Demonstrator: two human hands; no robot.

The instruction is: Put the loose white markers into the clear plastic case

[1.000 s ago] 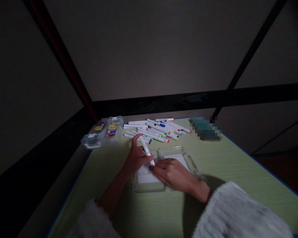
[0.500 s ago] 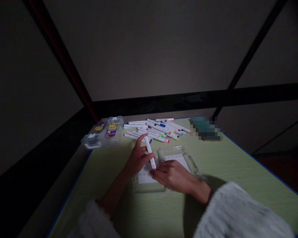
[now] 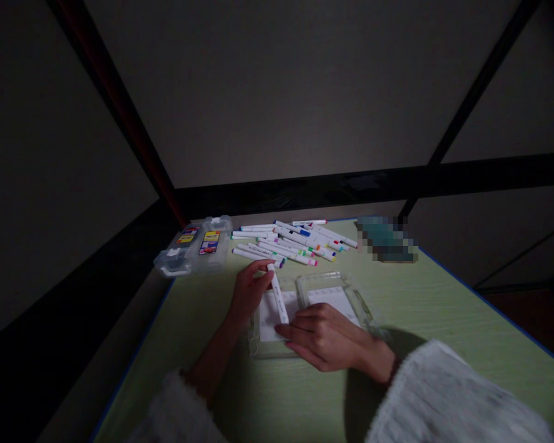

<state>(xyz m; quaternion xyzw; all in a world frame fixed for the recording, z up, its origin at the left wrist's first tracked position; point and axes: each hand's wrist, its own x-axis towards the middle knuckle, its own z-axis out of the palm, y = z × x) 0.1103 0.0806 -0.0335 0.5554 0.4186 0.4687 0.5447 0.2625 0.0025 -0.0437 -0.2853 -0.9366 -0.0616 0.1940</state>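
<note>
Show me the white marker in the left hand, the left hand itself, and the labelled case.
White marker [image 3: 278, 296]: head view, middle of the barrel.
Left hand [image 3: 249, 288]: head view, middle of the hand.
Labelled case [image 3: 194, 251]: head view, clear plastic.

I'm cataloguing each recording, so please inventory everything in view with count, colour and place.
Held marker: one, white, centre
Loose markers: many, overlapping, white with coloured ends, table's far side
Near case: one, clear, lying open, centre
Sheets: two, white, one in each half of near case
Far case: one, clear with colourful labels, far left
Pixelated object: one, dark teal, far right, identity unclear
Table: one, pale green with blue edging, beneath these
Wall: grey with dark strips, behind
Left hand: one, bare, gripping held marker's upper end
Right hand: one, bare, at marker's lower end
Sleeves: two, pale grey, bottom
</note>
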